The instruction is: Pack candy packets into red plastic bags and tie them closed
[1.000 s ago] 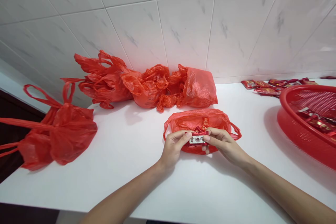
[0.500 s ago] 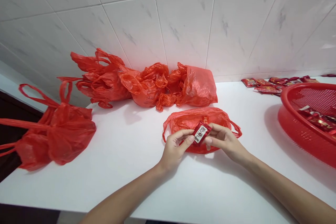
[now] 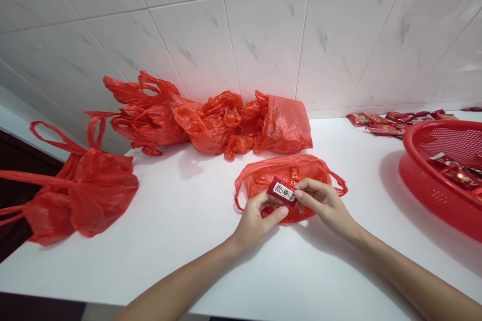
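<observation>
The right-hand grip (image 3: 328,204) pinches one end of a red-wrapped packet (image 3: 283,191) whose white label bears dark characters. The left-hand grip (image 3: 253,221) is partly spread at the packet's other end, thumb clear of the wrapper; whether its fingers support the packet cannot be told. Below both grips, an open red plastic bag (image 3: 256,174) rests on the white counter (image 3: 188,251); a gold-lettered packet (image 3: 294,174) shows inside it. Beyond the grips, crumpled red bags (image 3: 211,133) line the tiled wall (image 3: 263,35); well to their left stand looped-handle bags (image 3: 103,190). To their right, a perforated red basket (image 3: 417,195) holds wrapped packets (image 3: 461,176), with loose sachets (image 3: 382,128) beyond.
</observation>
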Motion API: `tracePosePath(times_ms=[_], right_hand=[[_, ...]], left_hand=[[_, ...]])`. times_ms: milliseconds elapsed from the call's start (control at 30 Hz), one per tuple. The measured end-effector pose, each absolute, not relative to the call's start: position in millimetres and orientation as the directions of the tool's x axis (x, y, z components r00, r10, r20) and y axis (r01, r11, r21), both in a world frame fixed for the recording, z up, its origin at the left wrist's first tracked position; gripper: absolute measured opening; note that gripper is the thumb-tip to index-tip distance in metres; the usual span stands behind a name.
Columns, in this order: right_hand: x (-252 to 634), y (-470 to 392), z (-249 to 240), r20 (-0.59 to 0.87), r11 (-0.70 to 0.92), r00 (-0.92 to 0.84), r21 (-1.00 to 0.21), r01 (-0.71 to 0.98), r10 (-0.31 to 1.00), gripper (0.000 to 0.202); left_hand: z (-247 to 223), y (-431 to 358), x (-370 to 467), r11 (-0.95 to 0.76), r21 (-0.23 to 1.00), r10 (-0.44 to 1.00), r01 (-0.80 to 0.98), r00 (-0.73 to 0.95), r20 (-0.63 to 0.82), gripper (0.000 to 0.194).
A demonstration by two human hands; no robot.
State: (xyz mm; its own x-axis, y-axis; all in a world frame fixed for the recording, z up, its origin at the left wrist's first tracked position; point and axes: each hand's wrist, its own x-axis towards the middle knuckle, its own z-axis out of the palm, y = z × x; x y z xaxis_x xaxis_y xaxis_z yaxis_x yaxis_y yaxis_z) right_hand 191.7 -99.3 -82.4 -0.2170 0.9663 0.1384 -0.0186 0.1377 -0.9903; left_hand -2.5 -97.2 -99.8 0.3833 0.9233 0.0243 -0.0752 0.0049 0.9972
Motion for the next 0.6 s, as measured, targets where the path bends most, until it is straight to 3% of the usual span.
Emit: tracePosePath(times_ms=[233,600], right_hand=[[194.5,-97.8,-88.0,0.160,0.171,-0.236,-0.985,0.029,0.959,0.034],[195.1,-96.2,-86.8,0.175,0.192,-0.248,-0.980,0.044,0.953,0.032]], left_hand=[[-93.1,-91.0,-6.3,-0.063,0.991,0.941,-0.114,0.325,0.097,0.028],[-91.6,-89.8,-2.9,0.010,0.991,0.972,-0.136,0.233,0.022,0.036]])
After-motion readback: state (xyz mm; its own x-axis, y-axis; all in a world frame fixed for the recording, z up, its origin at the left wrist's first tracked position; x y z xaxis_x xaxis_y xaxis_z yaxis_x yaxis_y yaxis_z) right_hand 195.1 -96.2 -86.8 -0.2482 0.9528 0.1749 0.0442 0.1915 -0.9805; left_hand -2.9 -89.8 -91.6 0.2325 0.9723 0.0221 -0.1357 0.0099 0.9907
